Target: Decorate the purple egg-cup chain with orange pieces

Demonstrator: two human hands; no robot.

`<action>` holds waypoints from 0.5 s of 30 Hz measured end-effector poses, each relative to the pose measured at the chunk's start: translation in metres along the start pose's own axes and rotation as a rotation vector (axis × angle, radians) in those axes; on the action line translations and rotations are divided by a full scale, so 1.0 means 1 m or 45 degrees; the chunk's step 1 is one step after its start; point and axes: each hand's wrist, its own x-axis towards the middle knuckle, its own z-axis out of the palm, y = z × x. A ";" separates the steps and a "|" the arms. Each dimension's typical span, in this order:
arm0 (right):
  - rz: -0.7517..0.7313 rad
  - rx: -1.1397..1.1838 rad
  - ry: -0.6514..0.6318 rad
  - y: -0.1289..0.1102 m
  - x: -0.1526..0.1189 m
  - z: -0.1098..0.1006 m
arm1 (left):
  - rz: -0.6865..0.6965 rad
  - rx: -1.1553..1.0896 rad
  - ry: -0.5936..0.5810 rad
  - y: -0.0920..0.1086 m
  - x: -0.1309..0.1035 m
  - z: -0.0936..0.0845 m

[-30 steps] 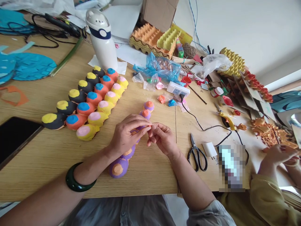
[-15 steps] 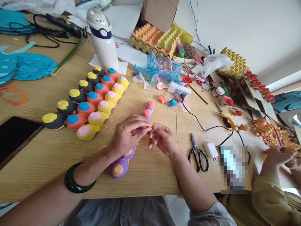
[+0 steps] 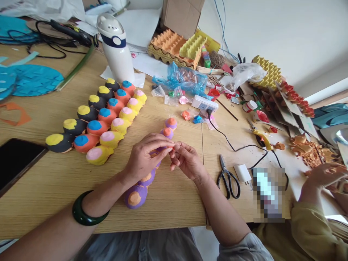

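Observation:
My left hand [image 3: 145,154] and my right hand [image 3: 187,157] meet at their fingertips, pinching a small bit of orange clay [image 3: 173,148] between them. Beneath my left hand lies a row of purple bumps [image 3: 136,197] with orange tops, partly hidden by my fingers. To the left stand three more rows of clay-covered bumps: yellow with pink tops [image 3: 111,139], orange with blue tops [image 3: 97,127], and black with yellow tops [image 3: 87,113]. Beyond my hands are small lumps of orange clay [image 3: 186,115] and blue clay [image 3: 198,119] on plastic wrap.
Black scissors [image 3: 227,179], a white charger [image 3: 242,173] and a power strip [image 3: 204,104] with its cable lie to the right. A white bottle [image 3: 118,58] stands at the back left. A dark phone [image 3: 20,163] lies left. Another person's hand [image 3: 320,175] is at the far right.
The whole view has shifted slightly. My hands stay together at the orange clay, with only small finger movement. The other person's hand at the right has risen a little.

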 end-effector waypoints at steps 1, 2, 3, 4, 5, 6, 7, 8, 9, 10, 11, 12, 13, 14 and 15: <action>0.006 -0.005 -0.001 0.000 0.000 0.000 | 0.001 0.004 -0.005 0.000 0.000 0.000; 0.012 -0.009 0.000 0.000 0.000 0.000 | -0.002 0.007 -0.017 0.000 0.000 -0.001; 0.016 -0.012 0.000 0.000 -0.001 0.000 | -0.009 0.011 -0.031 -0.001 0.000 -0.002; 0.018 -0.014 -0.001 0.000 -0.001 -0.001 | -0.016 0.015 -0.044 -0.001 0.000 -0.003; 0.020 -0.016 -0.005 -0.001 -0.001 -0.001 | -0.021 0.020 -0.057 -0.001 0.000 -0.004; 0.023 -0.020 -0.011 -0.001 -0.002 -0.001 | -0.019 0.023 -0.066 -0.001 0.000 -0.004; 0.029 -0.024 -0.018 -0.001 -0.002 -0.002 | -0.010 0.025 -0.073 -0.001 0.001 -0.005; 0.038 -0.028 -0.024 -0.001 -0.002 -0.003 | 0.000 0.026 -0.079 -0.001 0.001 -0.006; 0.049 -0.031 -0.027 -0.001 -0.002 -0.003 | 0.012 0.027 -0.086 -0.001 0.002 -0.006; 0.059 -0.032 -0.024 -0.001 -0.002 -0.003 | 0.023 0.032 -0.093 -0.001 0.002 -0.006; 0.067 -0.033 -0.016 0.000 -0.002 -0.004 | 0.031 0.043 -0.093 0.000 0.003 -0.006; 0.073 -0.034 -0.008 0.000 -0.002 -0.004 | 0.037 0.060 -0.091 0.000 0.003 -0.006; 0.074 -0.039 -0.002 0.001 -0.001 -0.005 | 0.043 0.080 -0.084 0.000 0.003 -0.006; 0.067 -0.048 0.001 0.002 -0.001 -0.005 | 0.050 0.099 -0.076 0.000 0.003 -0.006; 0.052 -0.056 0.003 0.002 0.000 -0.006 | 0.055 0.114 -0.068 0.000 0.003 -0.006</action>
